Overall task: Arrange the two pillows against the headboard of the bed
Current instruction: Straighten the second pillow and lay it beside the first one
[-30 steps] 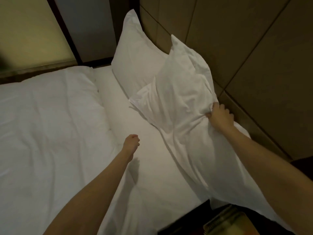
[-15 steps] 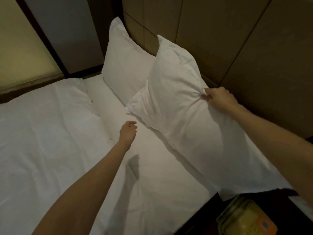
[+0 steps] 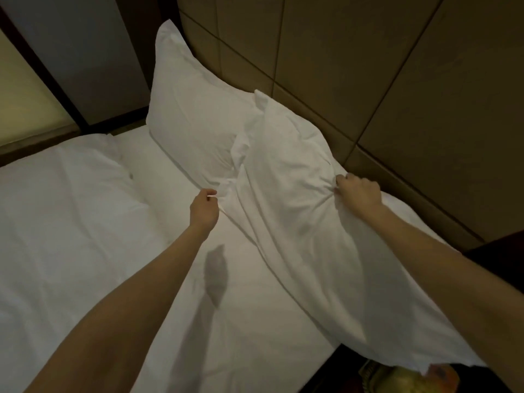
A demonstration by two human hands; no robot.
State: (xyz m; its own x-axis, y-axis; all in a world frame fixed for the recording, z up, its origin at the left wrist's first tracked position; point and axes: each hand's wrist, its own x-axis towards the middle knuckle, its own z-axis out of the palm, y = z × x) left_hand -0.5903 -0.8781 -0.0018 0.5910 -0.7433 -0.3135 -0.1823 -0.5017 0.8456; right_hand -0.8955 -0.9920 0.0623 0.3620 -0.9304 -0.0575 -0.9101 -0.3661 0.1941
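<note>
The near pillow (image 3: pixel 297 222) is lying slumped along the headboard (image 3: pixel 368 80), its far corner overlapping the far pillow (image 3: pixel 192 120), which is leaning upright against those same brown panels. The right hand (image 3: pixel 358 192) is bunching a fistful of the near pillow's top face, creases radiating from the closed fingers. The left hand (image 3: pixel 204 209) is pinching the pillowcase's loose edge (just at the lower corner) between thumb and fingers. Both pillows are sitting on the white bed (image 3: pixel 71 222); a yellowish object (image 3: pixel 397 381) is peeking out below.
</note>
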